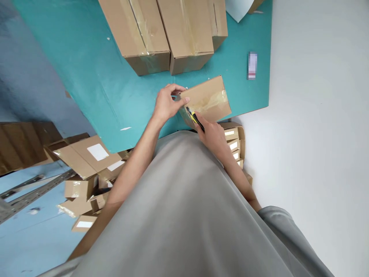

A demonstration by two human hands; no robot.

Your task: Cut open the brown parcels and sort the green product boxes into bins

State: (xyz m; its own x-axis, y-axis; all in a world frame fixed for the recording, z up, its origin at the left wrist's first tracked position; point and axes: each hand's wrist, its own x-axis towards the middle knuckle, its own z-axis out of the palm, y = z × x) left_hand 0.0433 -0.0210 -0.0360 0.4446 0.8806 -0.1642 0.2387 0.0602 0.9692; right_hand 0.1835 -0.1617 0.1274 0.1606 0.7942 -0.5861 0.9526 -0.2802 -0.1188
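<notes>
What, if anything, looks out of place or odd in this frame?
A small item near the right edge of the teal table is pixelated, hiding its details. At left, cartons lie jumbled at odd angles, and a white scrap litters the tabletop. No spill shows.

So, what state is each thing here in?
Small box: tape across its top.
Cutter: tip at the small box's end.
Left hand: holding the small box's end.
Right hand: closed around the cutter.
Two large boxes: flaps down, tape along the tops.
Heaped boxes: jumbled.
Pixelated item: unreadable.
</notes>
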